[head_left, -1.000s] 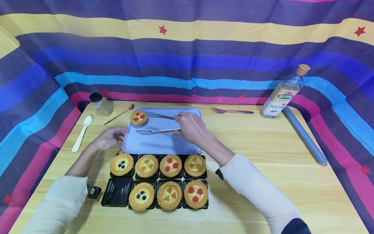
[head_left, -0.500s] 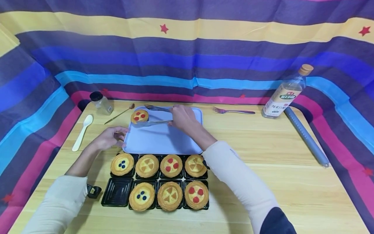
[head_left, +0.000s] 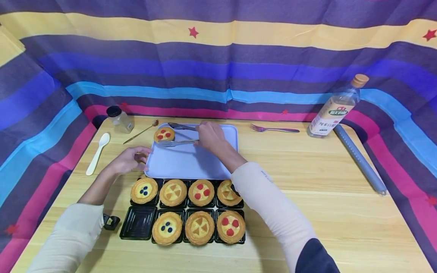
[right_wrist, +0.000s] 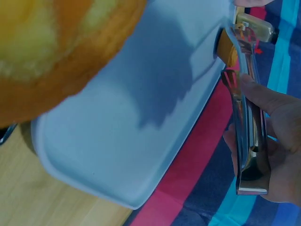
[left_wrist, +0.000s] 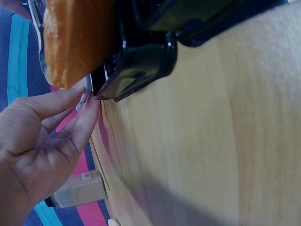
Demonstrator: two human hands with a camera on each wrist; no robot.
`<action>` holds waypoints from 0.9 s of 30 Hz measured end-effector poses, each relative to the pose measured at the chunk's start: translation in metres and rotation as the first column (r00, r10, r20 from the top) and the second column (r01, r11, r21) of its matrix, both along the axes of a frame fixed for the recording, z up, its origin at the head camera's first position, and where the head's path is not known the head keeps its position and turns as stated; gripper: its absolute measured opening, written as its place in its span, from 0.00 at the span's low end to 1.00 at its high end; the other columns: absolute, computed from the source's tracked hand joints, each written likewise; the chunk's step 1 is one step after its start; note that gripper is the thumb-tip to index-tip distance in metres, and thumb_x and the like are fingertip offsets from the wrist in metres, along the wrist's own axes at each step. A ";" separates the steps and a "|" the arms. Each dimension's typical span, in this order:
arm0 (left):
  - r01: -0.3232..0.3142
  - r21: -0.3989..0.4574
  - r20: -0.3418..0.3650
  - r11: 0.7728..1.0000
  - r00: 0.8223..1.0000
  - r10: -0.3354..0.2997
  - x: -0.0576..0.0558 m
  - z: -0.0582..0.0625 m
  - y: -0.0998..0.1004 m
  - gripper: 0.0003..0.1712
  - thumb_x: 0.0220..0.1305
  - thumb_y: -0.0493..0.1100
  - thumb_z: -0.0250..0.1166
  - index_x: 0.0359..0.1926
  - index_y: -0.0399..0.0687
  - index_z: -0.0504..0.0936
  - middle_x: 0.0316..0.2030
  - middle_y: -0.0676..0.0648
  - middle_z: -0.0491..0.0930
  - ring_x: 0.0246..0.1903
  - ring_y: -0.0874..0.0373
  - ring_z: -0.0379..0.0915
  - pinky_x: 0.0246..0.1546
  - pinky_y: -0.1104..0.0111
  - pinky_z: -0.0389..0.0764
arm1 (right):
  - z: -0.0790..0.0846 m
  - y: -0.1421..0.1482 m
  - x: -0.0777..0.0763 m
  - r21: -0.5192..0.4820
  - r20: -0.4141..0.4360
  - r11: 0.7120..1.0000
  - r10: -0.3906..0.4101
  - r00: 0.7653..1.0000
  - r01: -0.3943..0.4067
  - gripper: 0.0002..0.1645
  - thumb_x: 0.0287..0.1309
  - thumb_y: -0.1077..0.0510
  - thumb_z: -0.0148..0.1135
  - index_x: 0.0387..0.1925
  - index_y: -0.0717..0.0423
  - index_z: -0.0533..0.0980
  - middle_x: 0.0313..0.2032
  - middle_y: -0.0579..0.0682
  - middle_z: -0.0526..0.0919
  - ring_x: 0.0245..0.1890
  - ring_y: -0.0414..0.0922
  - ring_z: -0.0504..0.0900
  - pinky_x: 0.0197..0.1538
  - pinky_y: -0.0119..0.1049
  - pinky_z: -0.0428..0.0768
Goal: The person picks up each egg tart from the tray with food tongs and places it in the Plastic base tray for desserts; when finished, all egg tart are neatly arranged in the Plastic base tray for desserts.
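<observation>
My right hand [head_left: 211,136] grips metal tongs [head_left: 182,143] over the light blue tray [head_left: 191,163]. The tongs' arms are spread, one on the far side and one on the near side of a tart with red berries [head_left: 164,135] in the tray's far left corner. Whether they touch it is hard to tell. At the tray's left edge, my left hand [head_left: 129,161] pinches the rim between thumb and fingers; the left wrist view shows this hand [left_wrist: 44,136] close beside a black tray. In the right wrist view the tongs [right_wrist: 249,127] lie between thumb and fingers.
Several tarts, one of them a blueberry tart [head_left: 166,228], sit in black plastic trays before the blue tray; one black tray [head_left: 138,223] holds none. Around stand a jar [head_left: 120,119], spoon [head_left: 98,153], thin stirrer [head_left: 140,132], fork [head_left: 274,129], bottle [head_left: 336,108] and grey rod [head_left: 360,159].
My right hand has moved left and away from me, bringing the spread tongs from beside the berry tart to either side of it. The left hand stays at the tray's edge.
</observation>
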State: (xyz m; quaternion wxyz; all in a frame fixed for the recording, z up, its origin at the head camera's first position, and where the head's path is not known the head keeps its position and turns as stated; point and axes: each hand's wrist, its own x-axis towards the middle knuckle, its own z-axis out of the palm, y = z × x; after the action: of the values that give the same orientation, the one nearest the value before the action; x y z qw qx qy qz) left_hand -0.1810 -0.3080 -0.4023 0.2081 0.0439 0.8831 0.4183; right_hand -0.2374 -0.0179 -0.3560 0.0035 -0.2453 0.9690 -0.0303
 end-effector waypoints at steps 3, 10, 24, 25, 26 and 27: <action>0.004 0.010 -0.003 1.000 1.000 -0.004 0.000 0.000 0.000 0.37 0.49 0.25 0.66 0.62 0.27 0.65 0.51 0.27 0.71 0.45 0.45 0.75 0.35 0.71 0.82 | -0.002 -0.002 0.000 -0.007 -0.006 1.000 0.006 1.000 -0.006 0.25 0.48 0.39 0.69 0.44 0.50 0.81 0.36 0.48 0.81 0.36 0.44 0.80 0.36 0.36 0.80; 0.003 0.007 -0.001 1.000 1.000 -0.003 0.001 0.001 -0.001 0.37 0.49 0.26 0.66 0.63 0.28 0.64 0.50 0.27 0.73 0.45 0.46 0.75 0.36 0.71 0.82 | -0.002 -0.004 0.000 -0.024 -0.014 1.000 0.011 1.000 -0.011 0.22 0.49 0.40 0.69 0.41 0.50 0.81 0.36 0.48 0.82 0.36 0.44 0.80 0.36 0.35 0.79; -0.010 -0.016 0.002 1.000 1.000 0.010 -0.001 0.000 -0.001 0.37 0.49 0.27 0.67 0.62 0.30 0.66 0.48 0.29 0.74 0.43 0.49 0.75 0.35 0.71 0.81 | 0.003 0.004 0.005 -0.021 -0.019 1.000 0.022 1.000 -0.022 0.24 0.50 0.40 0.68 0.44 0.49 0.82 0.35 0.48 0.82 0.33 0.43 0.80 0.34 0.34 0.78; -0.011 -0.015 0.002 1.000 1.000 0.011 -0.001 -0.001 -0.001 0.37 0.49 0.27 0.67 0.62 0.30 0.66 0.48 0.29 0.74 0.42 0.50 0.76 0.35 0.71 0.81 | 0.003 0.005 0.006 -0.022 -0.022 0.999 0.023 0.999 -0.024 0.23 0.49 0.40 0.68 0.44 0.49 0.82 0.35 0.48 0.82 0.33 0.43 0.79 0.33 0.34 0.78; -0.008 -0.012 0.001 1.000 1.000 0.008 -0.001 -0.001 -0.001 0.37 0.49 0.27 0.67 0.62 0.29 0.66 0.48 0.29 0.75 0.42 0.50 0.76 0.35 0.71 0.81 | 0.003 0.006 0.007 -0.022 -0.023 0.999 0.024 0.999 -0.024 0.23 0.49 0.40 0.69 0.43 0.49 0.82 0.35 0.48 0.81 0.32 0.43 0.79 0.32 0.34 0.77; -0.009 -0.008 0.002 1.000 1.000 0.009 -0.001 -0.001 -0.002 0.37 0.49 0.26 0.67 0.62 0.29 0.66 0.47 0.29 0.75 0.42 0.50 0.76 0.35 0.71 0.81 | 0.004 0.008 0.007 -0.023 -0.023 0.999 0.022 1.000 -0.022 0.23 0.49 0.40 0.69 0.43 0.48 0.82 0.34 0.48 0.81 0.32 0.43 0.79 0.31 0.34 0.77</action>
State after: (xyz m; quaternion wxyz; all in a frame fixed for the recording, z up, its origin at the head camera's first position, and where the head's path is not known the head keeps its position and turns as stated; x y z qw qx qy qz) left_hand -0.1823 -0.3096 -0.4032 0.2072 0.0385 0.8846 0.4159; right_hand -0.2302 -0.0100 -0.3523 -0.0099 -0.2563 0.9658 -0.0385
